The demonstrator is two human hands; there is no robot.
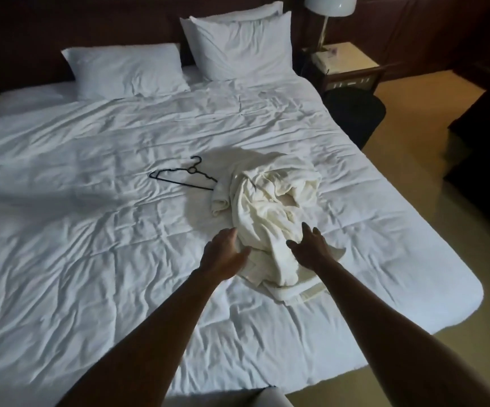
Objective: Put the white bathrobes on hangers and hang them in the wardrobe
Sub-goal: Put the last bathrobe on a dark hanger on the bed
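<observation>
pillows (129, 70): two or three white ones lay at the head of the bed (61, 201), far from the work.
hanger (183, 173): a thin black one lay flat on the quilt, just left of the robe and touching or nearly touching its edge; its hook pointed toward the pillows.
left hand (223, 254): it reached in at the near left edge of the robe, fingers loosely spread and relaxed, gripping nothing; whether the fingertips touched the cloth could not be told.
robe (270, 207): a cream-white heap, crumpled and rolled on itself, lay on the right half of the bed, between the two hands at its near end.
right hand (311, 245): it was spread open over the near right side of the robe, fingers apart, holding nothing.
lamp (330, 7): it stood on the nightstand (346, 60) to the right of the bed.
step: judged to be the first take-up of the robe, with hanging not yet begun.
doing it well: find the collar or shoulders first, lift by them so the heap falls open, and shake the sleeves free before reaching for the hanger. grabbing a handful from the middle would likely leave it tangled.
wardrobe: not in view.
writing: none could be read; a small item on the nightstand was too blurred to tell.
</observation>
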